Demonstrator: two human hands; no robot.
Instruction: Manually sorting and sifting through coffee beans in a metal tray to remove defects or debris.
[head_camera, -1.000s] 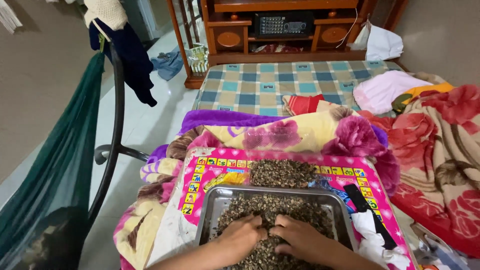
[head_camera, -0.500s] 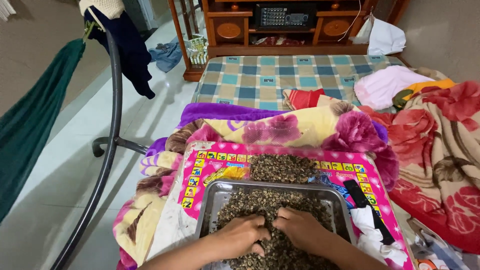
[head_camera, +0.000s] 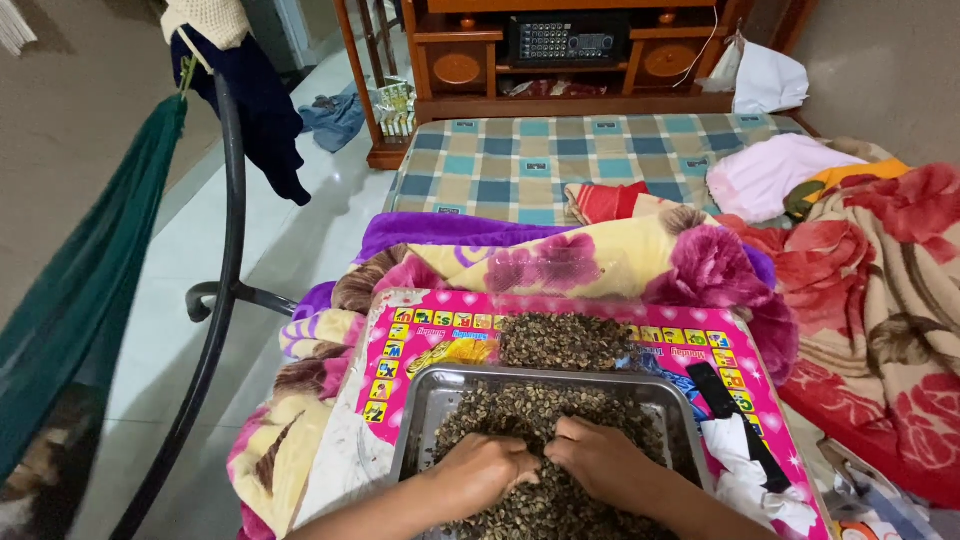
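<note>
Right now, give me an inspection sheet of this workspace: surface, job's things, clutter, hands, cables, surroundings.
Surface: pink picture mat laid over floral blankets on a bed.
Job's things: metal tray heaped with small dark seeds; second seed pile on the mat behind the tray.
Clutter: black flat object and white crumpled cloth right of the tray; pink pillow.
Hands: left hand and right hand, side by side, both dug into the seeds; grip hidden.
Cables: white cord at the cabinet.
Surroundings: green hammock on a black frame, wooden cabinet, checked mattress.
</note>
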